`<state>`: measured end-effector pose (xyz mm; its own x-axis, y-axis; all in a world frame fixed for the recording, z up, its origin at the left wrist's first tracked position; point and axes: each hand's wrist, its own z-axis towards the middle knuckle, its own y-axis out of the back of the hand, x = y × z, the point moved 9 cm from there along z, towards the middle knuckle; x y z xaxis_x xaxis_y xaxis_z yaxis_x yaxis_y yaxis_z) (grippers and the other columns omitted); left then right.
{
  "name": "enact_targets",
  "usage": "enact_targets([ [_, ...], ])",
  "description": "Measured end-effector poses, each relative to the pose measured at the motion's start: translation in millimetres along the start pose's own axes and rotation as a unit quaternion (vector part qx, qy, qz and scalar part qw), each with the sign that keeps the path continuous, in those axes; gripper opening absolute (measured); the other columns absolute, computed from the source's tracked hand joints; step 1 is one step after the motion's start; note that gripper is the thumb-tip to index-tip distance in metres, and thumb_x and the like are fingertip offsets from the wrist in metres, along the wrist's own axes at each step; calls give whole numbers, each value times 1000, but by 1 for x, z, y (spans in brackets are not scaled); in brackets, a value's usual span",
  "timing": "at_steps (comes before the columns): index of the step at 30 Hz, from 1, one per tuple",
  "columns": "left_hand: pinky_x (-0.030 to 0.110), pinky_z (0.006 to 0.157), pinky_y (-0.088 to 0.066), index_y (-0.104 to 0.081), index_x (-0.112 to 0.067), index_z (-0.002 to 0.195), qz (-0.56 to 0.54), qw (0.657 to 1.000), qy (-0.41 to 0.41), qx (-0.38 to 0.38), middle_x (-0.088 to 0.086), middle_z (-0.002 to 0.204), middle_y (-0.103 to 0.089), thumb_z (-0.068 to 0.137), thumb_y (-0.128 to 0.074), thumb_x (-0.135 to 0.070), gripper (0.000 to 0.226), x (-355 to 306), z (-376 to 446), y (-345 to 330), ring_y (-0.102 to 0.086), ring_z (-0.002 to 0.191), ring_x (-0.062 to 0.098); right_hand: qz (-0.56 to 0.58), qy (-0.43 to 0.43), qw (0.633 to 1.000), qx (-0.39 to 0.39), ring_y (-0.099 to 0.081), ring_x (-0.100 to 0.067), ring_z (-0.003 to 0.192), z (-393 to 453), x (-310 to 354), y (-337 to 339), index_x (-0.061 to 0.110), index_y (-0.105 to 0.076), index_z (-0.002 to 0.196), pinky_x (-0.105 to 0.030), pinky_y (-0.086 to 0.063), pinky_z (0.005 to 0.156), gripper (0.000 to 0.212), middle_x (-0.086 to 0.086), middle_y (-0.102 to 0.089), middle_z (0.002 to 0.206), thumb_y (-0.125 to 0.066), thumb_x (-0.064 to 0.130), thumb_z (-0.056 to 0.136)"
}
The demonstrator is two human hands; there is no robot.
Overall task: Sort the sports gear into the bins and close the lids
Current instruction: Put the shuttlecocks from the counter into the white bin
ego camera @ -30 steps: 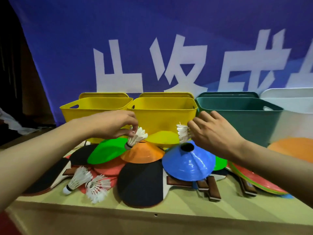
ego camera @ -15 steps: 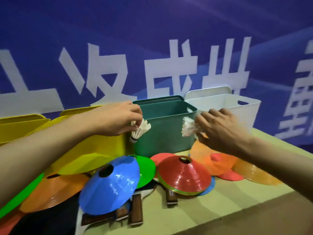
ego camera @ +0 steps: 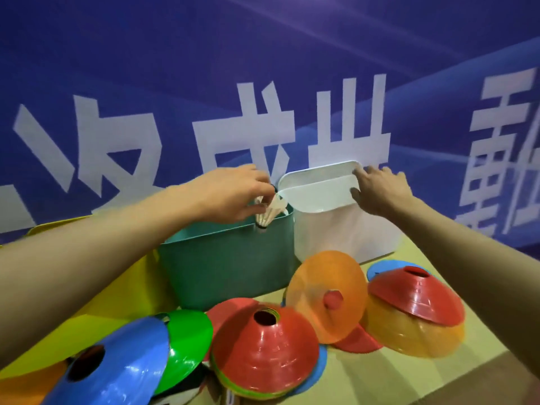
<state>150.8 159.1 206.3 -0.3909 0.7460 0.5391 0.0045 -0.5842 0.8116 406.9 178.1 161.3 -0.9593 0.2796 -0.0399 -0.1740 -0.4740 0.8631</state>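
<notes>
Training cones crowded the bench's near edge: a blue cone and a green one toward the near left corner, a red cone on a stack at the middle, an orange cone tipped on its rim, and a red-over-yellow pair toward the right edge. Behind them, along the far edge, stood the teal bin with the white bin just to its right, a yellow bin to its left.

The left hand hung over the teal bin's far right corner, its fingers pinched on a shuttlecock by the feather skirt, the dark cork end pointing down and its long axis near upright. The white bin's mouth lay just to the right of those fingers, so the left hand was likely the one to drop it there. The right hand was spread against the white lid, which stood tilted above the bin's back rim; whether it gripped the lid or merely steadied it could not be told, and nothing else showed in it.
</notes>
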Motion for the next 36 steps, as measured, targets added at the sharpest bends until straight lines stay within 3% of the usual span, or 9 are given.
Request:
enact_targets([
  [2, 36, 66, -53, -65, -29, 109, 40, 998, -13, -49, -6, 113, -61, 99, -59, -39, 16, 1, 30, 6, -52, 104, 18, -20, 29, 999, -30, -60, -34, 113, -23, -6, -4, 19, -52, 133, -52, -50, 93, 40, -9, -62, 128, -52, 40, 98],
  [5, 34, 56, -44, -67, -27, 108, 71, 995, 4, -75, -2, 110, -61, 99, -57, -38, 17, 0, 91, 4, -51, 103, 23, -26, 71, 997, -26, -64, -28, 107, -59, -18, -13, 23, -58, 129, -44, -54, 84, 38, -2, -66, 123, -51, 39, 95],
  [11, 41, 80, -48, -58, -30, 137, 22, 994, 91, 55, 1, 134, -58, 95, -67, -40, 44, 2, 160, -40, -44, 126, 26, -55, 110, 992, -6, -65, -24, 103, -78, -18, -1, 24, -60, 123, -40, -56, 79, 33, 1, -67, 121, -49, 40, 97],
  [14, 40, 77, -44, -54, -33, 140, 23, 994, 77, 76, 0, 134, -57, 95, -64, -47, 48, -10, 127, -36, -46, 124, 25, -97, 137, 985, -28, -63, -26, 104, -80, 2, 13, 21, -61, 121, -43, -56, 82, 34, -1, -66, 117, -50, 44, 97],
  [18, 36, 72, -48, -59, -36, 133, 32, 995, 49, 82, -3, 127, -60, 97, -52, -52, 40, -27, 18, -19, -55, 115, 22, -50, 192, 979, -38, -67, -26, 88, -98, 67, 33, 21, -57, 111, -39, -56, 70, 27, 0, -66, 105, -47, 42, 96],
  [22, 42, 87, -55, -59, -37, 130, 40, 985, 96, 139, -4, 125, -60, 97, -46, -54, 40, -8, -130, -14, -55, 117, 23, 5, 282, 957, -65, -68, -26, 88, -141, 167, 57, 24, -53, 107, -37, -54, 67, 27, 1, -65, 102, -49, 47, 92],
  [28, 39, 94, -51, -60, -42, 130, 7, 945, 243, 218, -9, 126, -59, 97, -51, -57, 37, 37, -351, 7, -55, 118, 18, 68, 406, 908, -74, -65, -28, 86, -209, 334, 82, 23, -55, 106, -38, -53, 65, 36, 0, -62, 95, -37, 50, 90],
  [33, 43, 92, -53, -61, -44, 127, -15, 901, 352, 253, -10, 125, -59, 90, -39, -69, 49, 51, -494, 24, -58, 117, 19, 113, 494, 859, -77, -65, -30, 90, -253, 459, 102, 22, -56, 112, -39, -54, 62, 33, -1, -63, 99, -49, 48, 94],
  [36, 40, 88, -54, -60, -43, 128, -22, 880, 391, 268, -9, 123, -59, 95, -46, -62, 40, 50, -569, 25, -57, 117, 18, 137, 538, 827, -82, -64, -29, 98, -284, 527, 117, 24, -54, 117, -39, -54, 65, 34, -1, -62, 106, -46, 49, 96],
])
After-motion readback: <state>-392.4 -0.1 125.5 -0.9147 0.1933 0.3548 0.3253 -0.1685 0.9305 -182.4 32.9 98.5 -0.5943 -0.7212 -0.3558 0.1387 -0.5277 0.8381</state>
